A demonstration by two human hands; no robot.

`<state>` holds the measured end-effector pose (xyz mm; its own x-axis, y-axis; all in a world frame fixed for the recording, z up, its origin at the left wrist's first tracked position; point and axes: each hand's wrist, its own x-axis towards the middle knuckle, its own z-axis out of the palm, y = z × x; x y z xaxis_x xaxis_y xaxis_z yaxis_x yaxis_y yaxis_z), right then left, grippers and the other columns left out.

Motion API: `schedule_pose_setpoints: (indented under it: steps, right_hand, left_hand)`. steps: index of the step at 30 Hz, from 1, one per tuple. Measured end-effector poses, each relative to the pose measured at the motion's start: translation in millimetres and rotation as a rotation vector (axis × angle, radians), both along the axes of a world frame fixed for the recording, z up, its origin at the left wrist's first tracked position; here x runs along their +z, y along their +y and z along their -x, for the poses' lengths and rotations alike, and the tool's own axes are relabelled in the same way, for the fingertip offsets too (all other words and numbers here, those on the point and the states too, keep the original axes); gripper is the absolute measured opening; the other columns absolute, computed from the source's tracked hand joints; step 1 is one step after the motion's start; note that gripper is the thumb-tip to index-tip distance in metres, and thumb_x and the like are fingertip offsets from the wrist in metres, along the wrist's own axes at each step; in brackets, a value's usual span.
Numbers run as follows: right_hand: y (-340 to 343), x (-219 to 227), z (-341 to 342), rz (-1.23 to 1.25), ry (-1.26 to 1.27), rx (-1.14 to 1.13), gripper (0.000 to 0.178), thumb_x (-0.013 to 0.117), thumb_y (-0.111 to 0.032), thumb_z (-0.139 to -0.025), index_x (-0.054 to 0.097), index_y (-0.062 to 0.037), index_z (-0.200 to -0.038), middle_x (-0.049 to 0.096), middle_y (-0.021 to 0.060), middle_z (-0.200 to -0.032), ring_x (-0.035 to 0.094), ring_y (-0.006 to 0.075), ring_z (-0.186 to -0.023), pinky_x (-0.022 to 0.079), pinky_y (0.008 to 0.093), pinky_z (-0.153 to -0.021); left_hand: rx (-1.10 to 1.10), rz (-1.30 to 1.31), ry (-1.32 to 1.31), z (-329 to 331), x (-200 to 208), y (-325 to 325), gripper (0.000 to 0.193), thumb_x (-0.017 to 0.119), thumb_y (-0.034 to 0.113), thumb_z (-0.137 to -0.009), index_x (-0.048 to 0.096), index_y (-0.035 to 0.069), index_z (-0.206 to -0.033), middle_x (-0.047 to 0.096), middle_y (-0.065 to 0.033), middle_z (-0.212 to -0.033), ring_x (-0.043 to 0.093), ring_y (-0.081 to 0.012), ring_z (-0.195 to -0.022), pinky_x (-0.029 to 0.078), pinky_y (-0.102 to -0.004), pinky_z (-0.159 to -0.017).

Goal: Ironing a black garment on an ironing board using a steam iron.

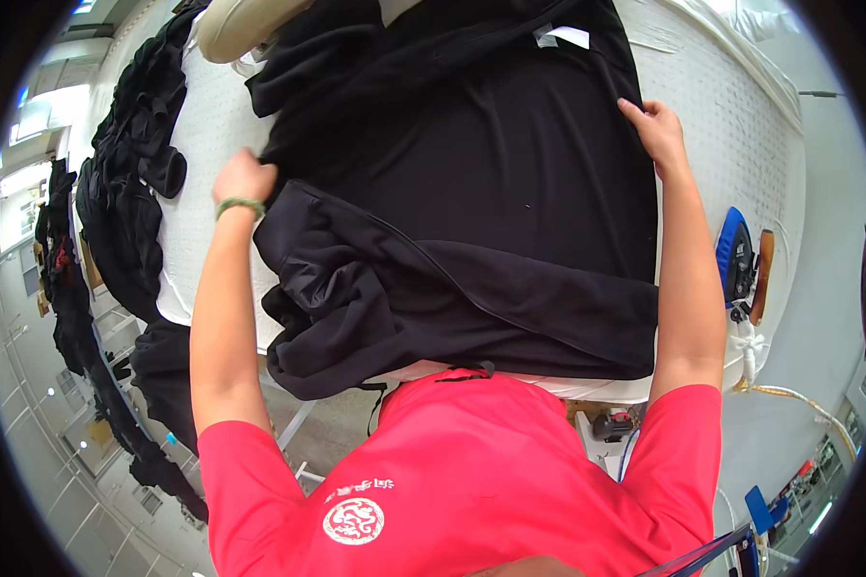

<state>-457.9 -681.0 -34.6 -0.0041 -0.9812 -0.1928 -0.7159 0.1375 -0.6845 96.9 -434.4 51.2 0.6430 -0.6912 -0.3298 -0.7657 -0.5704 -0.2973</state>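
A black jacket (510,163) lies spread in front of me, its inner side up across the middle. The near front panel (510,298), edged by a long seam or zip line, is folded over toward me, with a bunched part at its left end. My left hand (245,183), a green band at its wrist, is closed with curled fingers at the jacket's left edge. At the right edge, farther up, my right hand (656,135) pinches the cloth between thumb and fingers. A white label (568,37) shows on the fabric near the far right.
The jacket rests on a white padded table (731,135). An iron (738,258) with a blue side and brown handle stands at the right edge, its cord (808,399) trailing away. More black garments (130,192) lie at the left. A beige padded shape (250,27) sits far left.
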Motion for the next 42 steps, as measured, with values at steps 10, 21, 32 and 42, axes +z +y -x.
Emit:
schedule_pose_setpoints:
  steps: [10,21,32,42]
  right_hand:
    - [-22.8,43.2,42.4,0.669,0.33,-0.083,0.035,0.064,-0.043,-0.1,0.072,-0.0095,-0.107,0.075,0.0197,-0.094,0.072,0.043,-0.087,0.056,0.0484,-0.074]
    - [-51.7,-13.6,51.3,0.58,0.578,-0.123,0.032,0.06,-0.04,-0.102,0.065,-0.015,-0.122,0.075,0.0168,-0.095,0.072,0.0416,-0.087,0.057,0.0502,-0.076]
    - [141.8,83.8,31.2,0.467,0.082,0.536,0.021,0.072,-0.004,-0.092,0.069,-0.0013,-0.113,0.073,0.0128,-0.102,0.071,0.0314,-0.093,0.057,0.041,-0.084]
    - [280.1,107.9,68.4,0.393,0.37,0.798,0.035,0.072,-0.001,-0.076,0.07,-0.0035,-0.111,0.074,0.0093,-0.105,0.071,0.032,-0.095,0.057,0.0445,-0.087]
  left_hand:
    - [0.074,0.989,0.002,-52.8,-27.7,7.7,0.022,0.067,0.018,-0.092,0.071,0.004,-0.108,0.074,-0.0225,-0.096,0.071,-0.041,-0.091,0.054,-0.0439,-0.079]
    - [0.057,0.825,-0.064,-106.7,-98.3,-9.3,0.032,0.072,0.024,-0.09,0.07,0.0,-0.112,0.074,-0.0235,-0.101,0.071,-0.0418,-0.098,0.054,-0.0439,-0.087]
    - [-0.272,0.628,0.547,71.2,12.9,17.0,0.04,0.072,0.028,-0.096,0.065,0.002,-0.125,0.071,-0.0108,-0.097,0.066,-0.0234,-0.082,0.053,-0.0336,-0.08]
    - [-0.584,0.044,0.732,79.1,39.7,36.4,0.037,0.072,0.034,-0.092,0.069,0.001,-0.109,0.071,-0.0162,-0.086,0.069,-0.0355,-0.083,0.054,-0.0435,-0.08]
